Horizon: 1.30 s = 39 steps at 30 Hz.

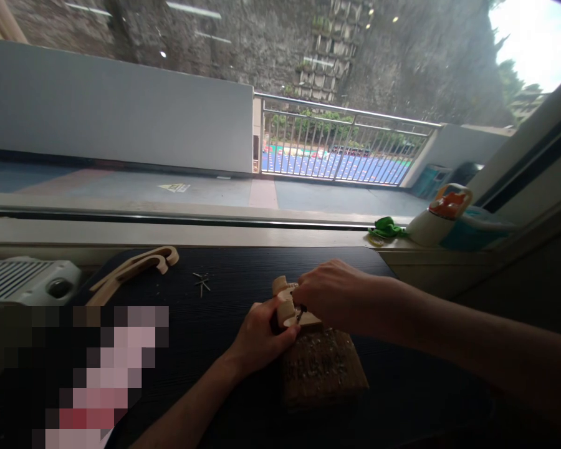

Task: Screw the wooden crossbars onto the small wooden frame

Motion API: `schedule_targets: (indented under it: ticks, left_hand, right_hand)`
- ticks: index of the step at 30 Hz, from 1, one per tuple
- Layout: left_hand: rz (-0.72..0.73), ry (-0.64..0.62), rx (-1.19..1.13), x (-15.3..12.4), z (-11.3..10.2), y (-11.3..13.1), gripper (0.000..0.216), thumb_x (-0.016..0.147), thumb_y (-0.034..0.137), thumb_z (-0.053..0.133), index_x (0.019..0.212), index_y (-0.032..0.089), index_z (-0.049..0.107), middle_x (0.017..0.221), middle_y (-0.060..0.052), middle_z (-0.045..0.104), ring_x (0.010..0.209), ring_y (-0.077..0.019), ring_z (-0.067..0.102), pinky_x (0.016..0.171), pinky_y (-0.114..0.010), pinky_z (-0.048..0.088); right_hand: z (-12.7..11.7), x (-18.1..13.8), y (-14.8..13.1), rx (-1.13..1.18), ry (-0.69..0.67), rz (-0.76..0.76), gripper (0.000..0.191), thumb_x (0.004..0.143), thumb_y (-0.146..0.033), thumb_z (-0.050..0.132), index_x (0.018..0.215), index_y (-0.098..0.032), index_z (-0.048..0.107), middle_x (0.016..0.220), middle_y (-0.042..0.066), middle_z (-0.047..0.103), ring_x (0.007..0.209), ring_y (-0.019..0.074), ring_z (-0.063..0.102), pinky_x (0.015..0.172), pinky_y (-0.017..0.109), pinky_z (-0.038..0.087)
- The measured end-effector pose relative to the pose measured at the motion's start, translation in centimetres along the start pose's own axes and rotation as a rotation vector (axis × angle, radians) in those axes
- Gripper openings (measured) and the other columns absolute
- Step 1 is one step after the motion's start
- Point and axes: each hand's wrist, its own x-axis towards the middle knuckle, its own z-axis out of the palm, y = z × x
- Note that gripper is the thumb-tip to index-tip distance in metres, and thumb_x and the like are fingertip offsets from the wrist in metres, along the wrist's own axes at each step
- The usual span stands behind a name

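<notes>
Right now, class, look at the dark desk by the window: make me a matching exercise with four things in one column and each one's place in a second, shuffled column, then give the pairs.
Things
1. curved wooden piece
2. green cloth
3. small wooden block
4. wooden board

Places
A. on the window sill, beside a white jug with an orange cap
B. gripped in the left hand
C. flat on the desk under the block, strewn with shavings
D. at the desk's far left, untouched

Pairs: 1-D, 2-A, 3-B, 4-C
</notes>
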Motion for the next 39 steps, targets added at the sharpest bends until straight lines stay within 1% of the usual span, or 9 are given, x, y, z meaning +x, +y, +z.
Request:
schedule_targets:
  ticks: [7, 13, 17, 21, 26, 29, 33, 37, 39]
  left_hand:
    - [0.011, 0.019, 0.021, 0.0, 0.1, -0.1, 0.027, 0.069, 0.032, 0.058, 0.093, 0.02, 0.059, 0.077, 0.001, 0.063, 0.071, -0.0139, 0.055, 0.068, -0.023, 0.04]
    - [0.005, -0.002, 0.004, 0.0, 0.0, 0.1, 0.027, 0.07, 0.03, 0.057, 0.095, 0.02, 0.058, 0.078, 0.001, 0.063, 0.071, -0.0138, 0.056, 0.067, -0.023, 0.04]
    - [-0.011, -0.003, 0.014, 0.0, -0.1, 0.2, 0.027, 0.069, 0.031, 0.057, 0.094, 0.02, 0.058, 0.077, 0.0, 0.063, 0.072, -0.0145, 0.056, 0.067, -0.024, 0.04]
    - [-0.031, -0.019, 0.007, 0.0, -0.1, 0.2, 0.027, 0.069, 0.033, 0.057, 0.093, 0.019, 0.058, 0.077, 0.0, 0.063, 0.071, -0.0146, 0.055, 0.069, -0.024, 0.041]
    - [-0.05, -0.026, -0.001, 0.0, -0.1, 0.3, 0.028, 0.069, 0.034, 0.056, 0.093, 0.019, 0.059, 0.078, 0.0, 0.064, 0.071, -0.0148, 0.055, 0.072, -0.026, 0.041]
    - [-0.026, -0.024, -0.01, 0.1, -0.2, 0.3, 0.032, 0.07, 0.033, 0.056, 0.099, 0.02, 0.058, 0.082, 0.0, 0.064, 0.073, -0.0152, 0.055, 0.074, -0.026, 0.041]
    - [-0.005, -0.009, -0.012, 0.0, -0.1, 0.2, 0.031, 0.07, 0.032, 0.057, 0.099, 0.02, 0.058, 0.081, 0.001, 0.064, 0.073, -0.0143, 0.056, 0.072, -0.025, 0.042]
    - [0.012, 0.008, -0.019, 0.0, 0.0, 0.1, 0.031, 0.07, 0.031, 0.057, 0.098, 0.02, 0.058, 0.081, 0.001, 0.064, 0.072, -0.0141, 0.056, 0.069, -0.024, 0.041]
    - [0.006, 0.002, -0.018, -0.1, -0.1, 0.1, 0.031, 0.07, 0.033, 0.057, 0.098, 0.019, 0.058, 0.08, 0.0, 0.064, 0.072, -0.0146, 0.056, 0.068, -0.024, 0.041]
  right_hand:
    - [-0.3, -0.4, -0.1, 0.026, -0.033, 0.119, 0.016, 0.078, -0.022, 0.047, 0.076, -0.015, 0.062, 0.067, 0.005, 0.063, 0.06, 0.0136, 0.056, 0.054, 0.023, 0.034]
    - [-1.1, -1.1, -0.4, -0.037, 0.049, 0.1, 0.018, 0.074, -0.023, 0.053, 0.089, -0.016, 0.059, 0.073, 0.006, 0.063, 0.062, 0.0152, 0.058, 0.054, 0.023, 0.034]
    - [-1.1, -1.0, -0.1, -0.048, 0.058, 0.032, 0.009, 0.073, -0.016, 0.053, 0.079, -0.016, 0.06, 0.07, 0.005, 0.062, 0.061, 0.0135, 0.056, 0.053, 0.022, 0.034]
    - [-0.4, -0.3, 0.1, -0.047, 0.082, -0.018, 0.008, 0.07, -0.011, 0.055, 0.071, -0.016, 0.061, 0.069, 0.004, 0.061, 0.059, 0.0125, 0.055, 0.052, 0.022, 0.034]
    - [0.3, 0.0, 0.5, -0.074, 0.081, 0.055, 0.007, 0.068, -0.009, 0.056, 0.066, -0.014, 0.062, 0.068, 0.005, 0.061, 0.058, 0.0133, 0.055, 0.051, 0.023, 0.034]
    - [0.6, -0.1, 0.5, -0.083, 0.059, 0.045, 0.009, 0.069, -0.01, 0.054, 0.063, -0.014, 0.061, 0.063, 0.005, 0.06, 0.055, 0.014, 0.055, 0.048, 0.023, 0.033]
    - [0.6, 0.0, 0.0, -0.081, 0.001, 0.061, 0.013, 0.071, -0.01, 0.053, 0.062, -0.015, 0.06, 0.056, 0.004, 0.058, 0.055, 0.0149, 0.055, 0.049, 0.024, 0.033]
    - [-0.2, -0.2, -0.4, -0.081, 0.052, 0.107, 0.009, 0.071, -0.013, 0.053, 0.074, -0.015, 0.061, 0.063, 0.005, 0.061, 0.056, 0.0141, 0.054, 0.05, 0.024, 0.033]
    - [-0.8, -0.6, -0.3, -0.058, 0.084, 0.111, 0.013, 0.072, -0.014, 0.053, 0.083, -0.015, 0.061, 0.069, 0.005, 0.062, 0.056, 0.013, 0.053, 0.051, 0.023, 0.033]
